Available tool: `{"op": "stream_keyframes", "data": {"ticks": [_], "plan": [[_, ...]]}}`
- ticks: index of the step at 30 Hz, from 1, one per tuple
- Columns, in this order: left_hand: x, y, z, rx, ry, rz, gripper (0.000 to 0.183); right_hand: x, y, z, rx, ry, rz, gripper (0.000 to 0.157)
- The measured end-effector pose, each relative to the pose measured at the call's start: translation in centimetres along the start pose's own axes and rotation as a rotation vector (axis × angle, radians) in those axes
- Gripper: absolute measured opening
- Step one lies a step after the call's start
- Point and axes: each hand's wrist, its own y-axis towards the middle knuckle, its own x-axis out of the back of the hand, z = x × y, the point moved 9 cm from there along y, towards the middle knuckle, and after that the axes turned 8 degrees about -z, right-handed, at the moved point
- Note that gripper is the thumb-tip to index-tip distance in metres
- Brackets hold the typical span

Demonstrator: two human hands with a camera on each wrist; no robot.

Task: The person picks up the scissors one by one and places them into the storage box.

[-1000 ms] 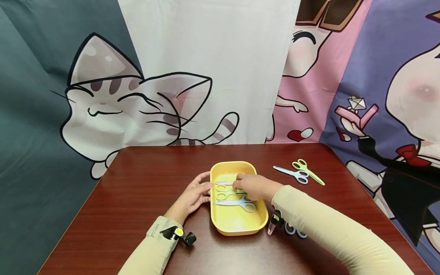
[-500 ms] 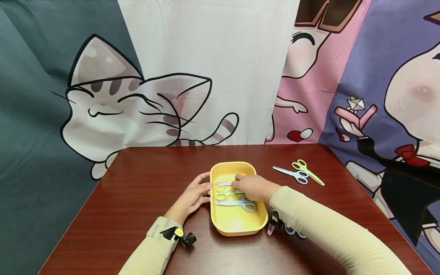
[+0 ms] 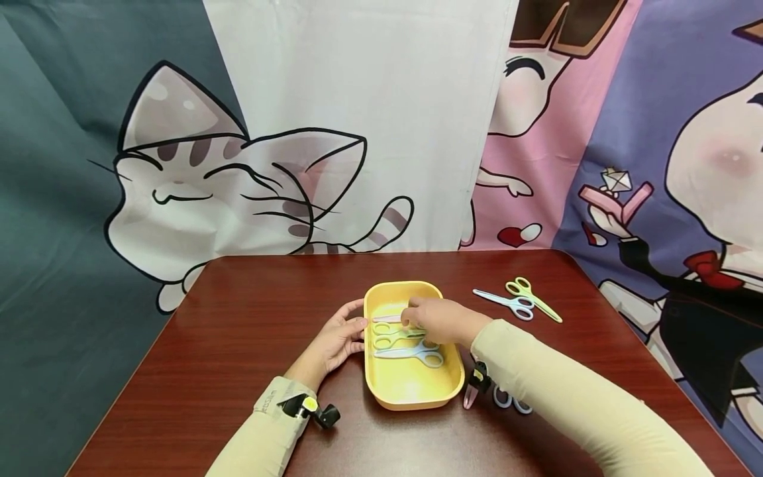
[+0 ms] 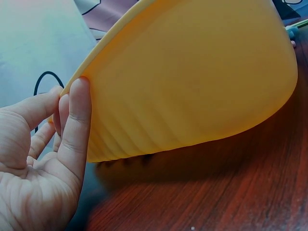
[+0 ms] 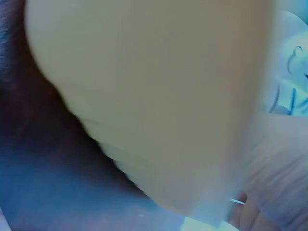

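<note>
A yellow tray [image 3: 411,394] stands on the table. Inside it lie blue scissors [image 3: 396,352], pale green scissors [image 3: 383,342] and, farther back, pink scissors [image 3: 386,318]. My left hand [image 3: 335,336] touches the tray's left wall, thumb at the rim; in the left wrist view its straight fingers [image 4: 74,130] rest against the outer wall. My right hand [image 3: 444,322] reaches over the right rim, its fingers bent down over the pink and green scissors. Its fingertips are hidden, so I cannot tell whether they grip the pink scissors. The tray's blurred wall [image 5: 154,96] fills most of the right wrist view.
Light blue scissors [image 3: 503,301] and yellow-green scissors [image 3: 536,301] lie crossed at the table's back right. Under my right forearm show a pink blade [image 3: 469,397] and blue handle loops [image 3: 503,399]. A printed cloth [image 3: 381,79] hangs behind the table [image 3: 238,318].
My right hand has shifted only slightly over the scissors in the tray. The left hand, the tray and the scissors stay in place.
</note>
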Motion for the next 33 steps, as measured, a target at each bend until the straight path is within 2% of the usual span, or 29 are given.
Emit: {"op": "stream_keyframes", "data": {"ticks": [4, 7, 10, 14, 24, 28, 33], "plan": [[-0.2, -0.2, -0.1, -0.002, 0.008, 0.019, 0.057, 2.8, -0.4, -1.3, 0.012, 0.039, -0.139, 0.026], [0.2, 0.1, 0.2, 0.000, 0.003, -0.007, 0.055, 4.9, -1.2, -3.4, -0.002, 0.054, -0.227, 0.032], [0.6, 0.4, 0.5, -0.002, 0.002, -0.028, 0.054, 6.5, -2.5, -6.1, -0.037, 0.074, -0.298, 0.034], [0.7, 0.5, 0.6, -0.011, -0.009, -0.031, 0.054, 7.4, -4.6, -10.0, -0.146, 0.068, -0.350, 0.035], [0.7, 0.5, 0.6, -0.007, -0.014, -0.026, 0.055, 6.2, -10.3, -18.1, -0.433, 0.025, -0.337, 0.030], [0.8, 0.5, 0.6, -0.012, -0.017, -0.036, 0.054, 4.8, -12.5, -20.8, -0.521, 0.045, -0.316, 0.029], [0.8, 0.5, 0.6, -0.016, -0.010, -0.049, 0.055, 2.4, -14.8, -23.3, -0.626, 0.082, -0.248, 0.026]]}}
